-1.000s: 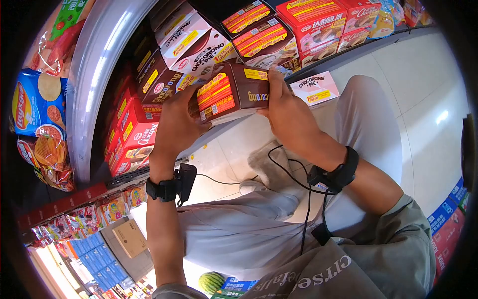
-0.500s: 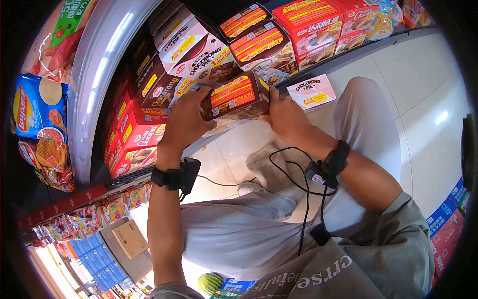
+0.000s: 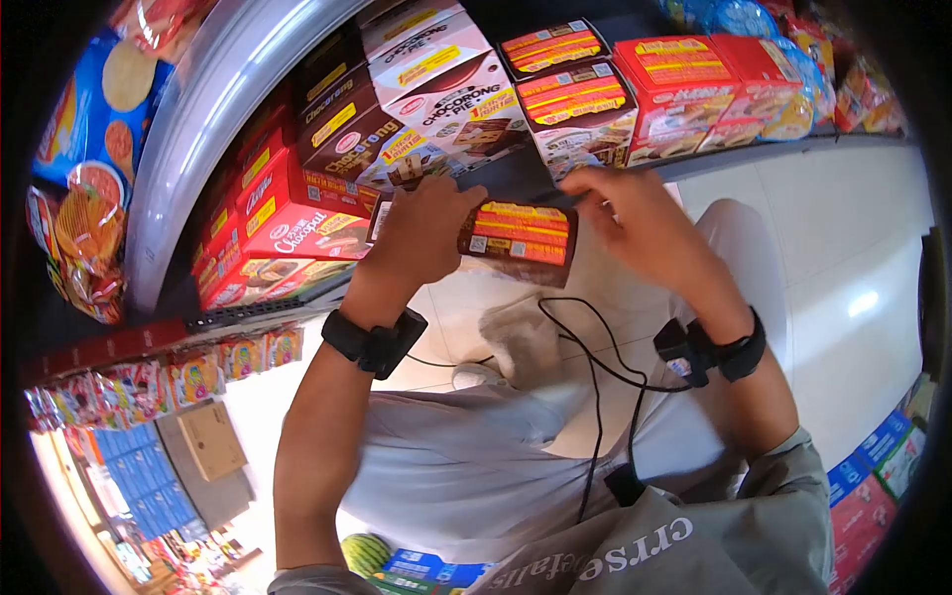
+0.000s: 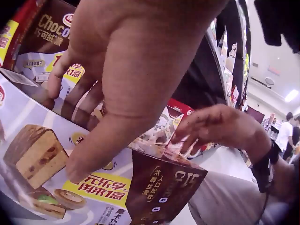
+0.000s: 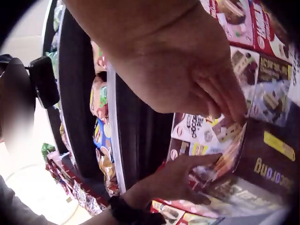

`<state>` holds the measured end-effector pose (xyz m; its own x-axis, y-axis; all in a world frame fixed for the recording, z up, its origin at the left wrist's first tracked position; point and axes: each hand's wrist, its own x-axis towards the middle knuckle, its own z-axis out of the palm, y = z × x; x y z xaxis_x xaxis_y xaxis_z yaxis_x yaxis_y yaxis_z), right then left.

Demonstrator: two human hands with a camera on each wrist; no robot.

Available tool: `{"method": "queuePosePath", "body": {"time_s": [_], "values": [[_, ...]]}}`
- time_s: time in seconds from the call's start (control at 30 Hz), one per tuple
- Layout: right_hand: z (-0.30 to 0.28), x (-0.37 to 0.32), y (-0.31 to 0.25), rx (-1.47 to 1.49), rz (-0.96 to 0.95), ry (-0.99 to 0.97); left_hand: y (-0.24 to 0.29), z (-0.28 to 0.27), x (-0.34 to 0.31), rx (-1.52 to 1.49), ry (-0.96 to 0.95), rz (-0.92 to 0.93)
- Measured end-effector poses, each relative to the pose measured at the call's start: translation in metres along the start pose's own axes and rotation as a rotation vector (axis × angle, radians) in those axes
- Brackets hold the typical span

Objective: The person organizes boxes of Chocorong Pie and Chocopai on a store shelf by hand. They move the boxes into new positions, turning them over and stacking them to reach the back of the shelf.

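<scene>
"CHOCORONG PIE" on white box (image 3: 446, 109), "Chocorong" on brown box (image 3: 342, 129) beside it, "Choco…" on red box (image 3: 302, 223), all along shelf (image 3: 518, 177) front edge; held box (image 5: 265, 145) has "ocorong" on brown side, "元乐享 再来1盒" on yellow label (image 4: 99, 191); shirt (image 3: 635, 550) reads "crrse".

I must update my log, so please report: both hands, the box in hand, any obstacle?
Left hand grips brown box. Right hand beside it, not gripping; contact unclear. Stacked boxes ahead, possibly in the way.
</scene>
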<state>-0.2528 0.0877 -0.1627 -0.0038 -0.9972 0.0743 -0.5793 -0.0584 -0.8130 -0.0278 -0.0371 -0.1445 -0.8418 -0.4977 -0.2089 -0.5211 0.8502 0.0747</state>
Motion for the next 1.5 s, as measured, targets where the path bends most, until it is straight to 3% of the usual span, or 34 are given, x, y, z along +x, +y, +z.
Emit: {"method": "queuePosePath", "body": {"time_s": [0.1,0.2,0.3,0.33,0.4,0.53,0.6,1.27,1.37,1.5], "values": [[0.028,0.008,0.003,0.345,0.068,-0.210,0.009,-0.001,-0.004,-0.025,-0.128,-0.033],[0.056,0.026,0.024,0.479,0.076,-0.155,0.008,0.001,-0.007,-0.039,-0.197,-0.081],[0.046,0.039,0.029,0.554,0.151,-0.313,0.009,-0.005,-0.013,0.019,-0.203,-0.142],[0.058,0.040,0.038,0.520,0.238,-0.215,0.011,-0.008,-0.015,0.038,-0.202,-0.177],[0.065,0.041,0.040,0.525,0.231,-0.174,0.010,-0.016,-0.015,0.065,-0.221,-0.260],[0.068,0.038,0.034,0.544,0.141,-0.093,0.003,-0.018,-0.016,0.102,-0.086,-0.344],[0.068,0.041,0.038,0.567,0.158,-0.138,0.002,-0.019,-0.011,0.112,-0.050,-0.384],[0.087,0.042,0.056,0.701,0.080,-0.070,0.000,-0.012,0.006,0.093,-0.011,-0.369],[0.090,0.040,0.061,0.539,0.001,-0.031,-0.001,-0.011,0.009,0.076,-0.029,-0.376],[0.087,0.038,0.052,0.273,0.067,0.046,-0.003,-0.008,0.008,0.099,0.011,-0.354]]}}
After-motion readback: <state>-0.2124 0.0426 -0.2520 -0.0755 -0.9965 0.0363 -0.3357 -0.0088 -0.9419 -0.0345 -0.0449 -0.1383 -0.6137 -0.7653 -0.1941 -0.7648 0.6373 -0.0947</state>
